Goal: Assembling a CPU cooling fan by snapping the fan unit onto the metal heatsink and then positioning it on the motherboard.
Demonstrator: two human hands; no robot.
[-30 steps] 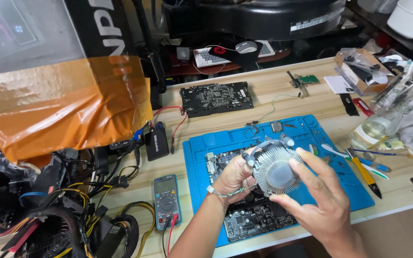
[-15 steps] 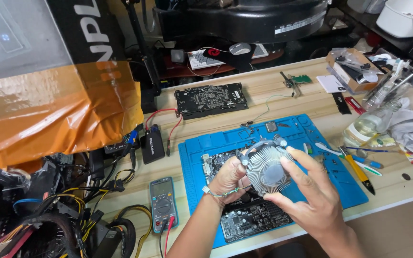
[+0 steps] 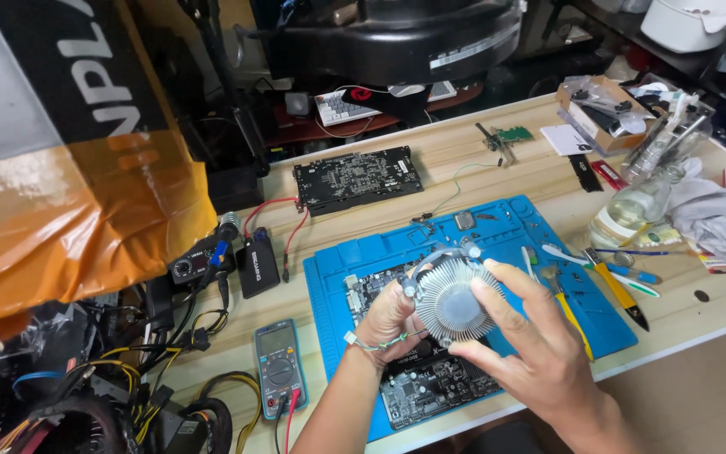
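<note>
The round finned heatsink (image 3: 449,301) is held above the circuit board (image 3: 418,370) on the blue mat (image 3: 497,231); left hand (image 3: 388,318) grips its left rim, fingers largely hidden behind the fins; right hand (image 3: 539,345) closes on its right side, wrist cut off by the lower edge; the board is partly covered; bare table (image 3: 455,164) lies beyond the mat; a multimeter (image 3: 278,363) sits just left.
</note>
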